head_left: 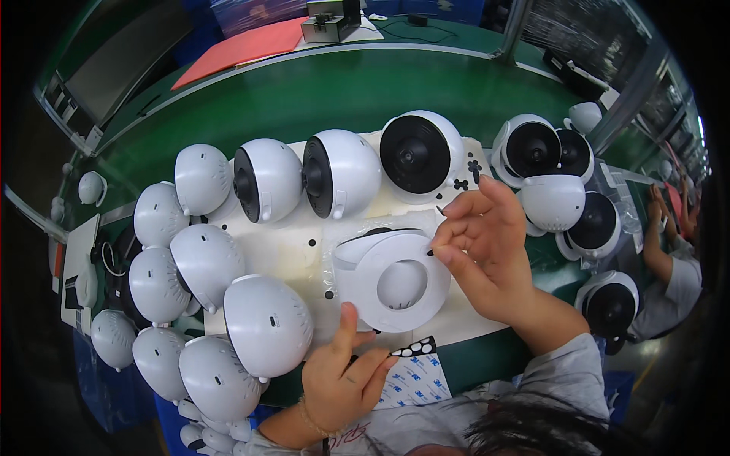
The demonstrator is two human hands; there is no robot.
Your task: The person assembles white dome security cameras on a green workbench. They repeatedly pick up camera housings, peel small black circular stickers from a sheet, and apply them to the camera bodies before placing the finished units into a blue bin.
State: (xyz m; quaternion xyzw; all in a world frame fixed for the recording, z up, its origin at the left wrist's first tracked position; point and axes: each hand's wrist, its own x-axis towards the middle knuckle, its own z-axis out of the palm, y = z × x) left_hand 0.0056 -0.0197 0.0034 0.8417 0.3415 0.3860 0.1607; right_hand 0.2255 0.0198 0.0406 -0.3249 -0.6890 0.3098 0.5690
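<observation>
A white ball-shaped camera (357,247) lies on the pale mat in front of me, its flat white ring base (365,292) facing up and a clear plastic wrapper beneath it. At the ring's upper right edge, the thumb and forefinger of my right hand (487,254) pinch a small black pad (430,252). My left hand (338,376) is by the ring's lower left, forefinger raised and the other fingers curled against a sheet of adhesive pads (413,380). That sheet has a white, blue-printed backing and a black strip with white dots. The left fingertips are partly hidden.
Several white ball cameras (266,323) crowd the left side, and others with black faces (417,152) line the mat's far edge. More cameras (532,148) cluster at right. Loose black pads (461,185) lie on the mat (285,254). Another person's arm (655,243) shows far right.
</observation>
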